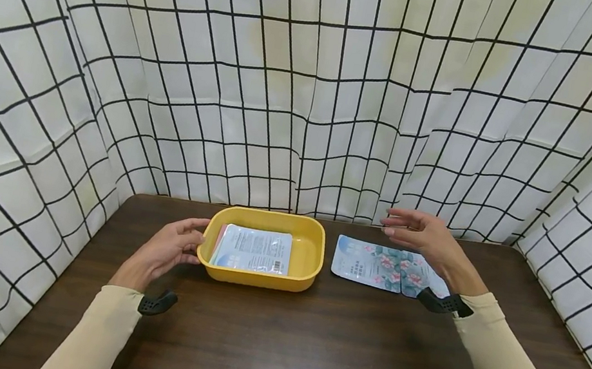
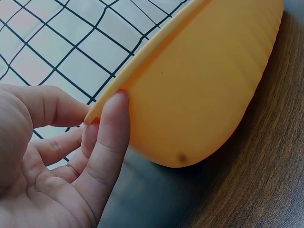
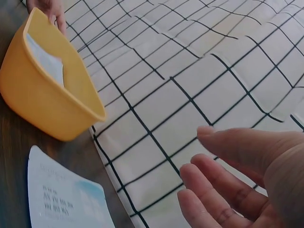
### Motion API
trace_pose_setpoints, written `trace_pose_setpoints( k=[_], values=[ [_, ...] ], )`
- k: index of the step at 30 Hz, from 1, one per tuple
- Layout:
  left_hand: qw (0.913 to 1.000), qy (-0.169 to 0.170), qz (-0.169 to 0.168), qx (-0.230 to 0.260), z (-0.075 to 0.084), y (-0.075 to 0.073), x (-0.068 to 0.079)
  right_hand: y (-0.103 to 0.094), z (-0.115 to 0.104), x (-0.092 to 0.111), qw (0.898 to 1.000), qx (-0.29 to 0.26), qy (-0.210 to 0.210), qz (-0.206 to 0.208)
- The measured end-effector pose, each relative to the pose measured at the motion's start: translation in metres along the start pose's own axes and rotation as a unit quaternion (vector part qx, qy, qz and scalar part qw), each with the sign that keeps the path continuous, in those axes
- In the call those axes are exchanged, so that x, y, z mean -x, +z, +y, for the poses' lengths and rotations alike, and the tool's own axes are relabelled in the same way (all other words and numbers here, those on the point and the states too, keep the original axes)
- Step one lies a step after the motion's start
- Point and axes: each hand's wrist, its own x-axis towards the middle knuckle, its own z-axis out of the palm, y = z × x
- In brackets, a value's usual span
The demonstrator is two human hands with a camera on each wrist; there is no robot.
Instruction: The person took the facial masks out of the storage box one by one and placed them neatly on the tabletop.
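Note:
At the left of a yellow plastic basin (image 1: 256, 280), my left hand (image 1: 170, 250) pinches the rim; the left wrist view shows fingers on both sides of the rim (image 2: 142, 57). Inside the basin lies a light-blue flat sachet (image 1: 254, 249) with printed text and a barcode, and a pink edge shows from beneath it. My right hand (image 1: 425, 237) hovers over two blue flat sachets with pink flowers, its fingers loosely bent and holding nothing. The left one of these sachets (image 1: 356, 261) is in plain sight, while my right wrist partly covers the right one (image 1: 415, 273).
Everything rests on a dark brown wooden table (image 1: 281, 345). White cloth (image 1: 287, 98) with a black grid hangs behind the table and along both sides, close to its back edge.

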Motion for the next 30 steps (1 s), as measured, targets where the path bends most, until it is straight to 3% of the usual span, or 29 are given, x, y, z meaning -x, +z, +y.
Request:
trace_pose_setpoints(
  k=[9, 16, 30],
  values=[
    [1.0000, 0.004, 0.001, -0.001, -0.003, -0.001, 0.000, 0.022, -0.007, -0.013, 0.999, -0.032, 0.014, -0.020],
    [1.0000, 0.003, 0.002, 0.001, -0.004, 0.000, -0.001, 0.040, -0.011, -0.024, 0.999, -0.001, 0.010, -0.032],
    [1.0000, 0.005, 0.001, 0.003, -0.004, 0.000, -0.001, 0.071, -0.016, -0.043, 0.998, -0.032, 0.024, -0.054]
  ],
)
